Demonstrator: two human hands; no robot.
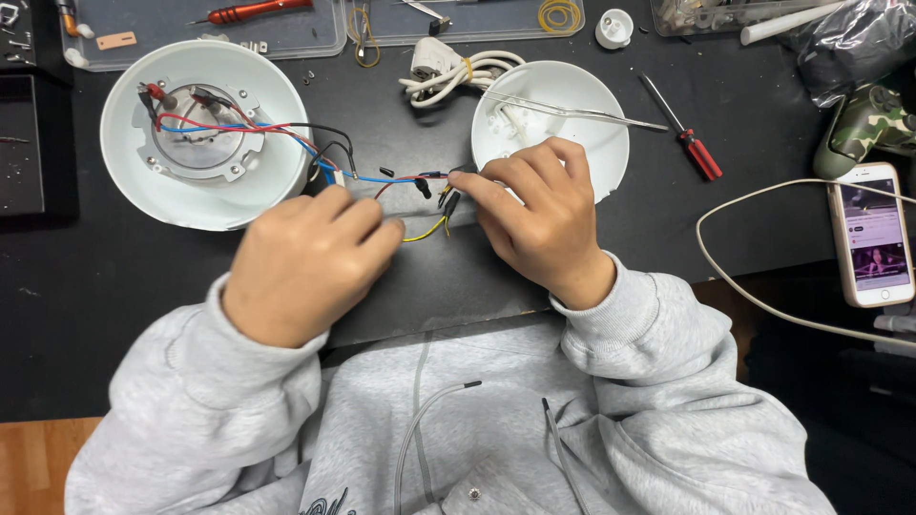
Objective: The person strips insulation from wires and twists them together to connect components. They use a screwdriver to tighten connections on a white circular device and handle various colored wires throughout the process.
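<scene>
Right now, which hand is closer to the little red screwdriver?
The right hand. It sits just left of the red-handled screwdriver, pinching the wires beside the smaller white bowl. The left hand is much farther away, below the bigger white lamp housing.

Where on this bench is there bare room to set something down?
Bare black mat lies below the large white housing, left of the left hand. Another patch sits between the red screwdriver and phone. The back edge is crowded.
</scene>
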